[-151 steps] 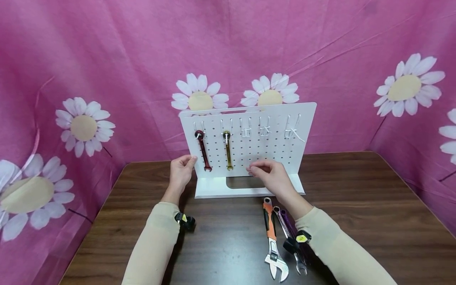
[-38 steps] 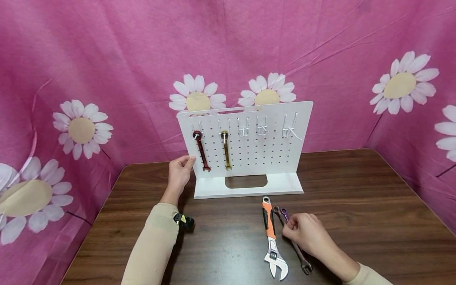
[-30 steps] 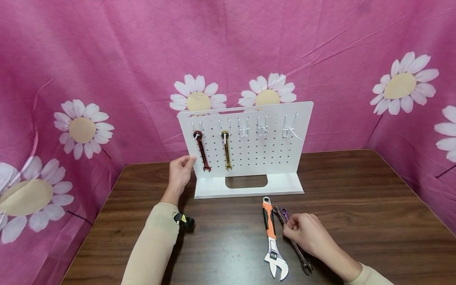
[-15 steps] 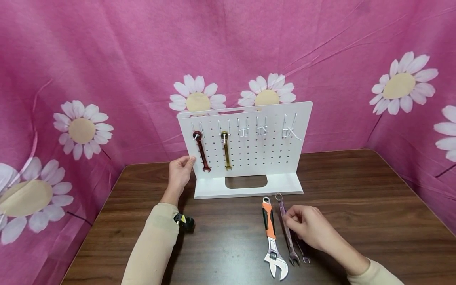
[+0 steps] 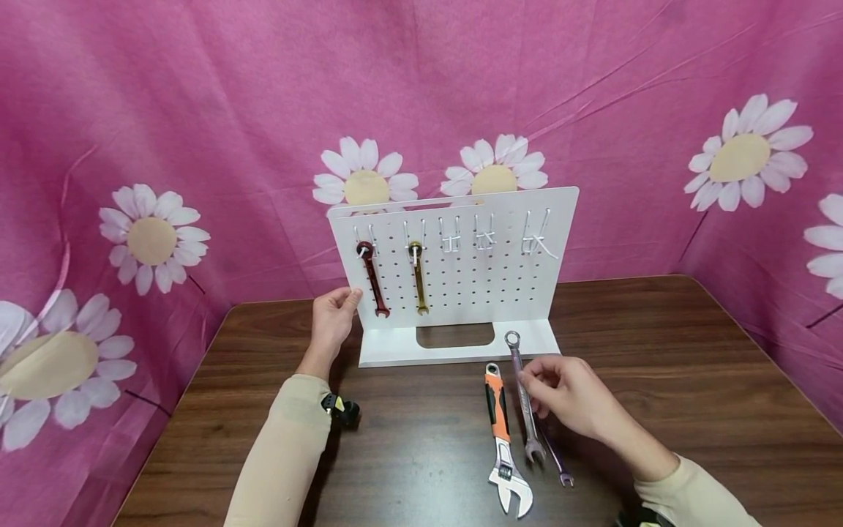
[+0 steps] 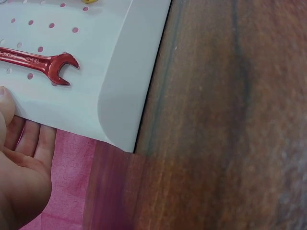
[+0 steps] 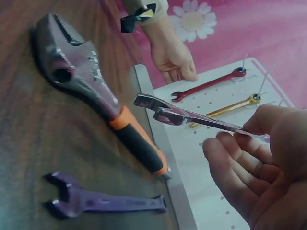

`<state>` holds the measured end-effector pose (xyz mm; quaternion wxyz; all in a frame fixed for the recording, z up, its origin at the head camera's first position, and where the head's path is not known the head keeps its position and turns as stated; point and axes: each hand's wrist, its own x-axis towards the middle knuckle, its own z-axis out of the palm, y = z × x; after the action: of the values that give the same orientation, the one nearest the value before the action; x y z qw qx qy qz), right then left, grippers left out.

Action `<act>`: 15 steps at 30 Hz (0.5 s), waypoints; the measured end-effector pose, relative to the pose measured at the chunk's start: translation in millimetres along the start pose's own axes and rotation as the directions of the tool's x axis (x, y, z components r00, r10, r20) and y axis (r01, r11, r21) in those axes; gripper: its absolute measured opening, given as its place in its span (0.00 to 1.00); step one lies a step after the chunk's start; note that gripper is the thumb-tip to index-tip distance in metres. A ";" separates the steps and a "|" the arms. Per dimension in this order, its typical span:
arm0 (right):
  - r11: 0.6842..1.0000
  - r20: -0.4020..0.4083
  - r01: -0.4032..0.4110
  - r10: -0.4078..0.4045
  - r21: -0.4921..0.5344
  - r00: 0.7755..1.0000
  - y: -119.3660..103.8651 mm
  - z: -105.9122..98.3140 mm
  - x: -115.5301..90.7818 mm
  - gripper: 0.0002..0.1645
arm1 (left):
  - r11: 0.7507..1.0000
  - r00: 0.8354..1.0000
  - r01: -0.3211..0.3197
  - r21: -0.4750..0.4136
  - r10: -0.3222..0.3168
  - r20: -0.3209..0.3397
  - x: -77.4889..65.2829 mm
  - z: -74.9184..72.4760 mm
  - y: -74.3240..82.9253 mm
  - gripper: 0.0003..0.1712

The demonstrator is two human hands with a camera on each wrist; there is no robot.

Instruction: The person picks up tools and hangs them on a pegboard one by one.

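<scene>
My right hand [image 5: 576, 399] pinches a silver combination wrench [image 5: 527, 421] by its shaft between thumb and fingers. In the right wrist view this wrench [image 7: 168, 115] is raised above the table, its open end toward the camera. My left hand [image 5: 332, 322] grips the left edge of a white pegboard stand [image 5: 474, 293], thumb on the front. A red wrench [image 5: 373, 282] and a gold wrench [image 5: 419, 282] hang from the board's left hooks. Below my right hand lies a smaller purple wrench [image 5: 560, 465], partly hidden in the head view.
An adjustable wrench [image 5: 498, 413] with an orange and black handle lies in front of the stand. White hooks [image 5: 451, 238] without tools project from the board's middle and right. The brown wooden table [image 5: 408, 446] backs onto a pink flowered cloth [image 5: 263, 110].
My right hand has come down from the board, taken hold of the silver wrench and lifted it forward toward the stand, uncovering the purple wrench. The left hand keeps its place.
</scene>
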<state>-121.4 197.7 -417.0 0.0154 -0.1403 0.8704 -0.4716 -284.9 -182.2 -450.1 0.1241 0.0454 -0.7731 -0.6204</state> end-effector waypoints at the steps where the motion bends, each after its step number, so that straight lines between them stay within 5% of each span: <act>1: 1.000 -0.002 0.005 -0.005 0.001 1.000 -0.9 -0.2 1.9 0.08 | 1.000 1.000 -0.001 0.001 0.001 0.000 -0.1 0.0 -0.1 0.15; 15: 0.997 -0.066 0.060 -0.057 0.049 0.996 -17.4 3.7 23.9 0.08 | 1.000 1.000 0.003 0.004 -0.003 -0.001 0.2 -0.1 -0.1 0.15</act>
<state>-139.8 179.6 -402.2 -0.0230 -0.1501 0.8537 -0.4982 -285.1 -182.4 -450.1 0.1236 0.0473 -0.7741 -0.6191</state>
